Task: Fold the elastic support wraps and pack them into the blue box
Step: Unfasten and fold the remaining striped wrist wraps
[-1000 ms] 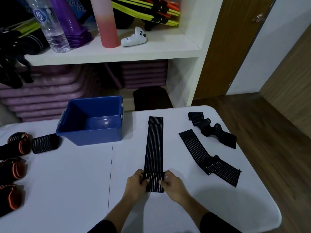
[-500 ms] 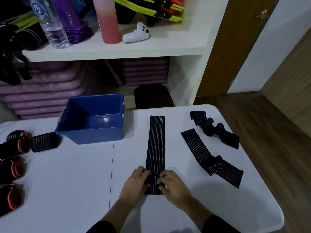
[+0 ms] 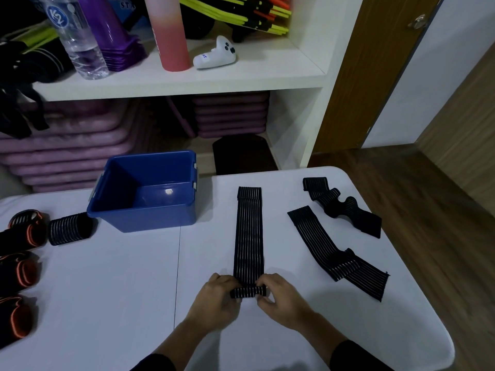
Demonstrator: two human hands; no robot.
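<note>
Blue box (image 3: 144, 218) stands open on the desk (image 3: 107, 290), bare floor showing; left hand (image 3: 215, 301) and right hand (image 3: 284, 301) pinch the rolled end of a striped wrap (image 3: 248, 236).

Blue box and four black striped wraps on the white table

The blue box (image 3: 144, 219) stands open and empty at the far left of centre. Just left of it lies a rolled wrap (image 3: 71, 229) on its side. The middle wrap (image 3: 249, 231) lies flat and straight, running near to far, with its near end curled into a small tight roll pinched between the left hand (image 3: 217, 298) and right hand (image 3: 281, 298). To the right a long wrap (image 3: 316, 238) lies slantwise with a rumpled fold; beyond it, a crumpled wrap (image 3: 344, 208) lies wavy near the far right edge.
</note>
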